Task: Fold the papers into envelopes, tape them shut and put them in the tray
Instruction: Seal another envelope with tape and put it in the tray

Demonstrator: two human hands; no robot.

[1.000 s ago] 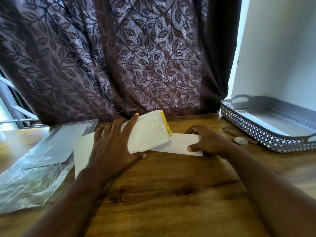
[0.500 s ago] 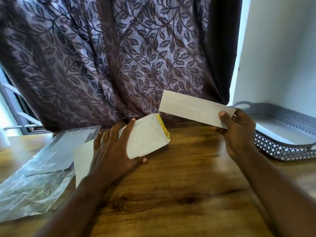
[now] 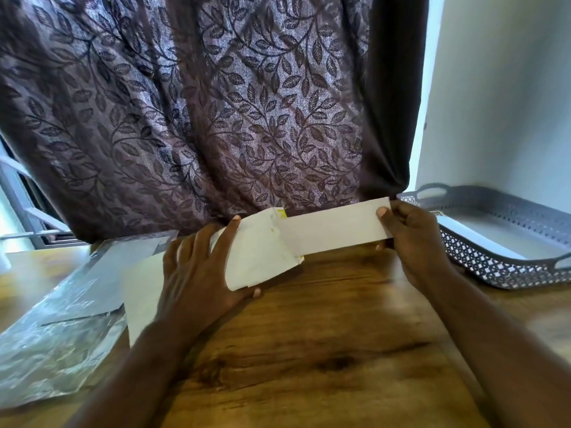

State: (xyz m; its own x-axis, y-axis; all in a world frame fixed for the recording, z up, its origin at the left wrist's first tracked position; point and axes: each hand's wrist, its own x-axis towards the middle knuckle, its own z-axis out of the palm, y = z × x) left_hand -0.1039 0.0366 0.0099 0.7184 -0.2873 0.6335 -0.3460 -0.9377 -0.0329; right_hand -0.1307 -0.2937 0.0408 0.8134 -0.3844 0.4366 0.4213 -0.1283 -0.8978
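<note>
Right grip (image 3: 414, 239) pinches folded paper (image 3: 333, 231), now brought down to mouth of envelope (image 3: 259, 251). Left grip (image 3: 197, 267) grasps envelope. Insertion likely starting; taping and tray (image 3: 482, 261) pending.

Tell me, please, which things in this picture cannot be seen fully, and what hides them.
Head view: folded paper, left end goes behind or inside the envelope, unclear which.
Head view: tray, right part cut off by the frame edge.
Head view: white sheet, partly under the left hand.

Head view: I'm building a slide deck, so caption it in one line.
Right hand holds folded paper at the mouth of an envelope gripped by the left hand, tray nearby.
</note>
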